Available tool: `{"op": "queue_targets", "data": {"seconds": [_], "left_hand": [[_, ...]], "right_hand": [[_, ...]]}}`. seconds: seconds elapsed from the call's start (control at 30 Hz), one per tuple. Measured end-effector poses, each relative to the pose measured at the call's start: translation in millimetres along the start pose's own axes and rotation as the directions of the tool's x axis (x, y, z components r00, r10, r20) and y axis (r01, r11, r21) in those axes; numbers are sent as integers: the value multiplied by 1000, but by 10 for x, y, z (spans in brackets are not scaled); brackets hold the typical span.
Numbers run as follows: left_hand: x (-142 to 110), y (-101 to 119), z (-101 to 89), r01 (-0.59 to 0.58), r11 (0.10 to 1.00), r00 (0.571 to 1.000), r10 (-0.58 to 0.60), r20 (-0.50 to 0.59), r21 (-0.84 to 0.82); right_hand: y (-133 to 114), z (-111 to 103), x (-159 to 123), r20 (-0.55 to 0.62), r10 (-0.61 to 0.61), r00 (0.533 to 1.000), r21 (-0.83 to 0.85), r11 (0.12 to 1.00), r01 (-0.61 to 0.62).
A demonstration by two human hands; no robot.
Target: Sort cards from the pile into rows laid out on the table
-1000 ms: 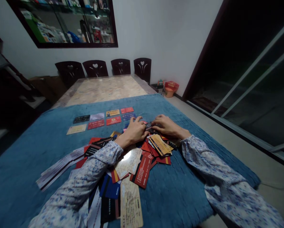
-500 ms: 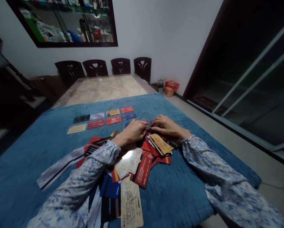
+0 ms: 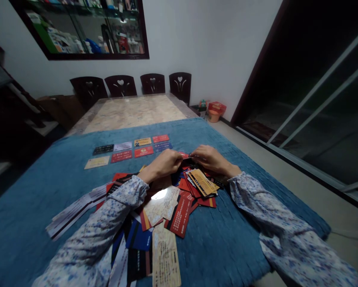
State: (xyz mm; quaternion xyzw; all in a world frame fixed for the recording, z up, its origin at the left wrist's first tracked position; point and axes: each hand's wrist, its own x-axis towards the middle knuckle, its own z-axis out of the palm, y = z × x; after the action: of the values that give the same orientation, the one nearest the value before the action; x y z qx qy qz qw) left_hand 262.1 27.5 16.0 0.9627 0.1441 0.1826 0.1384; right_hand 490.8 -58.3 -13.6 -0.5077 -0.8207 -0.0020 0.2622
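Observation:
A loose heap of plastic cards (image 3: 179,199), red, black, blue and cream, lies on a blue cloth (image 3: 226,247). My left hand (image 3: 163,163) and my right hand (image 3: 207,158) meet at the far edge of the heap. Both pinch the ends of one thin dark card (image 3: 188,158) held just above the pile. Beyond them, several cards (image 3: 131,149) lie flat in two neat rows.
The blue cloth covers the near end of a long table; bare marble top (image 3: 131,111) shows farther off. Several dark chairs (image 3: 151,83) stand at its far end. A glass cabinet (image 3: 83,28) hangs on the wall. Sliding glass doors (image 3: 322,99) are at right.
My hands drew closer together and lifted the dark card slightly off the pile; my left fingers, earlier spread on the cards, now pinch it.

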Motion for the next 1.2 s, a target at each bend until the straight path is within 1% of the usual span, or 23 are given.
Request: {"op": "queue_targets", "data": {"seconds": [0.1,0.23,0.37,0.5,0.67,0.87,0.93,1.07,1.2], "left_hand": [[5,-22,-8,-33,999,999,33,5,-3],[8,-64,8,-12,1000,999,12,-36,-14],[10,-110,32,-9,1000,998,8,-64,-21],[13,-126,40,-11,999,997,8,-83,-41],[12,-140,53,9,999,993,-13,-115,-40],[-8,-206,120,31,997,985,-42,-168,-65],[-18,-224,139,38,997,984,-50,-172,-72],[-28,-245,173,18,997,982,-32,-184,-77],[-29,-245,200,54,996,984,-65,-166,-65]], "right_hand": [[0,23,-11,-44,21,999,-38,999,-22],[-5,59,-20,-93,46,995,-59,997,-52],[-21,84,-15,-133,74,988,-45,996,-81],[-36,104,-2,-150,111,983,-30,993,-116],[-28,154,1,-164,146,976,-55,986,-157],[-32,198,4,-161,164,973,-119,976,-184],[-42,203,7,-149,180,972,-141,969,-201],[-59,213,13,-113,209,971,-174,958,-227],[-59,226,20,-87,211,973,-186,957,-224]]}}
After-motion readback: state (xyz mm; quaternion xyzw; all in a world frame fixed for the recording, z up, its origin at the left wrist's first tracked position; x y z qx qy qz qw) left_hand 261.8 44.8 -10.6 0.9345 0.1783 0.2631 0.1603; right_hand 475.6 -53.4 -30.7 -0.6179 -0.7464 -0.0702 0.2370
